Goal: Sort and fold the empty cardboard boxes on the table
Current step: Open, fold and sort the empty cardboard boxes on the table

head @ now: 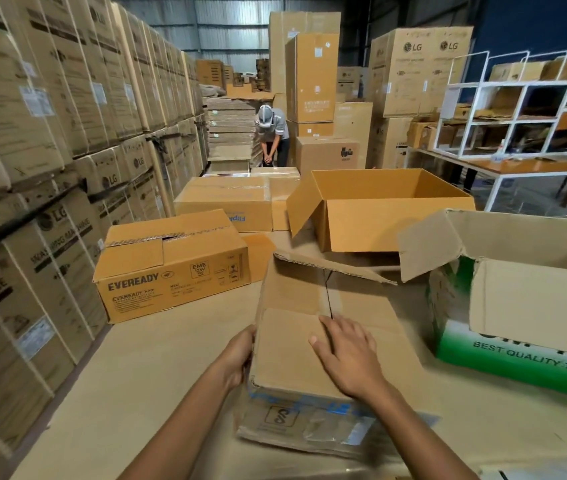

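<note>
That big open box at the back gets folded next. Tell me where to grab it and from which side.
Probably take the open box by its left flap, coming from the left: that flap splays outward and free, while the green-printed box crowds its right corner and the near box blocks its front.

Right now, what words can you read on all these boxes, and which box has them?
"EVEREADY" and "EME 12W": closed box on the left.
"BEST QUALITY TAPES": green box.
"LG": stacked boxes at the back right.
"WASHING MACHINE" and "LG": left stack.
The near box and small labels: too blurred to read.
</note>
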The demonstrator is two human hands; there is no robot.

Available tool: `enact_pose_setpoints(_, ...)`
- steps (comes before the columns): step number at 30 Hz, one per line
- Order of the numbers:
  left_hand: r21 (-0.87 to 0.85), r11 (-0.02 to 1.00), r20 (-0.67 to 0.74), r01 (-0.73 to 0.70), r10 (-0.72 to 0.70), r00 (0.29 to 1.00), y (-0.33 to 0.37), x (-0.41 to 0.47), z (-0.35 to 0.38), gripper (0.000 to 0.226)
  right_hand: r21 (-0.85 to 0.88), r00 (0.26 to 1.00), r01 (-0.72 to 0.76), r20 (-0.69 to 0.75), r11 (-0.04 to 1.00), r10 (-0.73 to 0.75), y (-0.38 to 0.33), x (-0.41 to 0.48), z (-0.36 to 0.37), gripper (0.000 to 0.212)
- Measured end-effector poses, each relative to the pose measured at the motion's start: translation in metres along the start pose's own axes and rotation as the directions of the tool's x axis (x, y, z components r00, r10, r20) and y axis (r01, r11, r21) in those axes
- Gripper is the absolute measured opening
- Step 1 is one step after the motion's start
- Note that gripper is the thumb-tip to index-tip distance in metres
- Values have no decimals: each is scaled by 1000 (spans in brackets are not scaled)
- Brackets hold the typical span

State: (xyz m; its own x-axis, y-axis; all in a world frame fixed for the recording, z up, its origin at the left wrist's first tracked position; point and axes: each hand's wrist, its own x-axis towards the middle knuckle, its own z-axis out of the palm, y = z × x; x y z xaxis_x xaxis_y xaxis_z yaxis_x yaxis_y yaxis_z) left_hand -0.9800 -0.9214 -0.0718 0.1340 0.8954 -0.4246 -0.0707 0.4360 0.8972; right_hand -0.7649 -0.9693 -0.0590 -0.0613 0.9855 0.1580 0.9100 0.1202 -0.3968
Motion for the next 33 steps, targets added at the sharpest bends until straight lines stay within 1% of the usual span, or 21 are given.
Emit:
enact_pose_setpoints(2,-14,1000,-27,-19,18,999,9,-6,2,48,-48,999,7,41,999,-5,-3,-2,9,60)
enact_pose_setpoints(3,34,996,-75,-81,84,994,14,-7,4,46,-82,998,11,69,997,-5,-7,-3,15,60)
enact_pose_setpoints(4,146,972,-114,-183,200,973,20,-9,9,42,-109,996,9,92,994,2,-11,-5,22,59)
enact_pose_setpoints(5,312,904,-95,-292,336,937,22,-8,11,37,-126,995,-1,99,992,13,-14,-6,26,58)
enact_pose_setpoints(6,482,794,-27,-370,435,900,23,-8,16,35,-131,995,-14,96,991,27,-16,-6,30,58)
enact_pose_setpoints(7,631,671,61,-389,457,887,17,-5,17,37,-129,995,-22,89,991,34,-17,-6,31,57)
enact_pose_setpoints(8,773,522,116,-360,441,890,9,-3,19,39,-124,996,-23,85,992,34,-16,-5,30,56)
enact_pose_setpoints(9,879,367,132,-304,424,896,-2,0,18,40,-118,996,-20,84,993,30,-15,-5,29,55)
enact_pose_setpoints(10,938,220,151,-266,431,890,-12,-1,21,40,-114,996,-20,82,993,30,-13,-4,27,54)
enact_pose_setpoints(11,959,120,173,-256,468,867,-19,-2,23,41,-113,996,-34,74,993,42,-10,-4,25,55)
enact_pose_setpoints(12,966,65,184,-249,502,845,-22,-4,26,42,-118,996,-66,57,991,73,-5,-2,22,56)
enact_pose_setpoints(16,959,73,196,-275,532,824,-17,2,22,41,-171,969,-239,15,956,245,21,3,-1,64)
enact_pose_setpoints(19,905,108,256,-412,635,728,-5,-5,23,27,-129,963,-261,36,957,267,33,8,-26,55)
enact_pose_setpoints(20,894,116,266,-434,642,719,3,-9,24,27,-100,967,-248,28,964,252,33,9,-35,50)
enact_pose_setpoints(22,891,99,300,-444,605,737,24,-18,28,31,-40,975,-224,-11,974,224,27,11,-56,42)
enact_pose_setpoints(24,905,21,343,-426,557,757,49,-29,33,36,-2,976,-209,-57,978,208,17,10,-77,35)
enact_pose_setpoints(26,904,-20,370,-427,535,759,71,-43,36,33,27,982,-180,-51,983,181,8,4,-99,30)
enact_pose_setpoints(27,894,-16,390,-449,521,759,81,-52,37,30,25,987,-162,-13,986,162,4,-1,-111,29)
enact_pose_setpoints(28,872,22,419,-489,482,770,90,-61,38,29,0,989,-137,50,991,137,1,-6,-124,30)
enact_pose_setpoints(31,774,235,530,-587,267,805,107,-85,34,39,-133,954,-44,290,990,81,-9,-24,-159,27)
enact_pose_setpoints(33,777,250,566,-578,125,815,107,-108,40,47,-174,920,13,389,985,57,-17,-36,-172,29)
